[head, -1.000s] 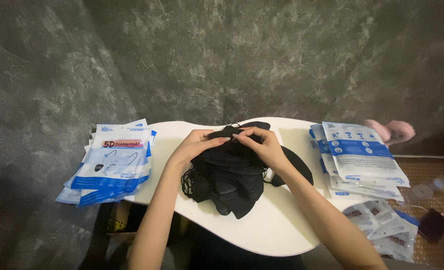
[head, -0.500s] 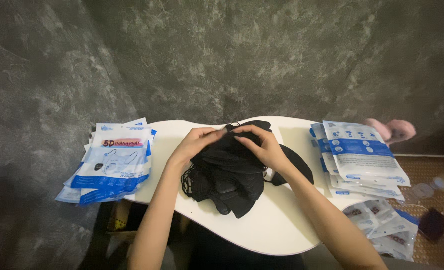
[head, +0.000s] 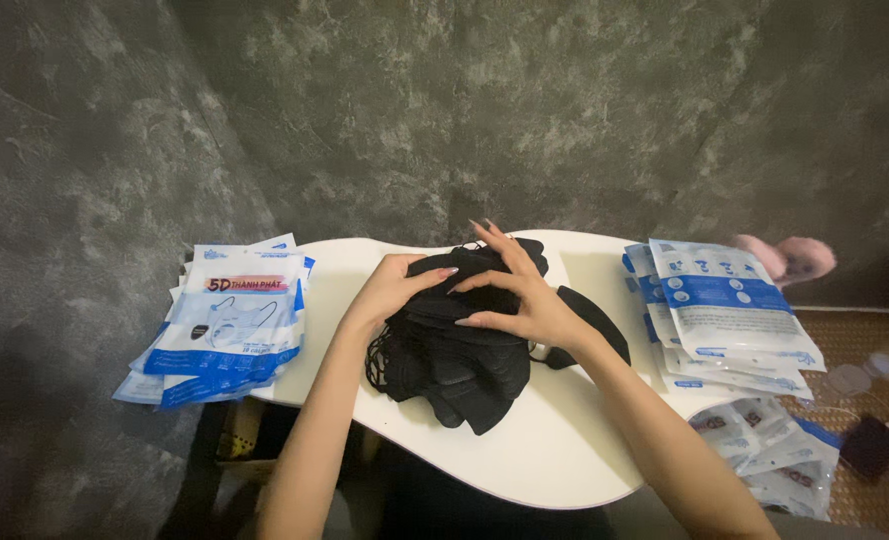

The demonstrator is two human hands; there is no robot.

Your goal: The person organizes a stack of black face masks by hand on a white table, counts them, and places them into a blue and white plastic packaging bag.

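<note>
Both forearms reach in over the white tabletop (head: 565,470): the left hand (head: 393,290) curls onto a pile of black face masks (head: 465,350) at its centre, the right hand (head: 525,295) resting there, fingers spread.

A single view comes from a camera worn on the person's head, looking steeply down and forward over the white worktop (head: 565,450). It sits close, at arm's reach, with both forearms entering from six o'clock. The worktop fills the middle; a grey mottled wall (head: 565,110) takes the twelve o'clock half. Floor shows at four o'clock. No second view shares the scene.
</note>
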